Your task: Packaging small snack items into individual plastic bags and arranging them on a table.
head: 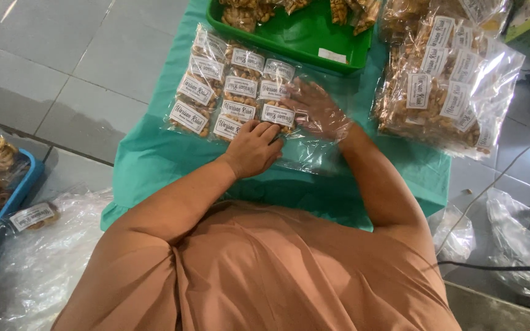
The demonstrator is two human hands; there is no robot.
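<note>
Several small clear snack packets with white labels (231, 92) lie in rows inside a large clear plastic bag (305, 153) on a teal cloth (148, 159). My right hand (317, 110) is pushed inside that bag, fingers spread flat beside the rightmost packets. My left hand (256, 147) rests outside on the bag's near edge, fingers curled down against the plastic just below the packets.
A green tray (305, 37) with loose snacks stands at the far edge. A big bag full of labelled packets (449, 86) lies at the right. A blue crate (7, 184) of ring snacks and crumpled plastic (50, 245) sit on the tiled floor at left.
</note>
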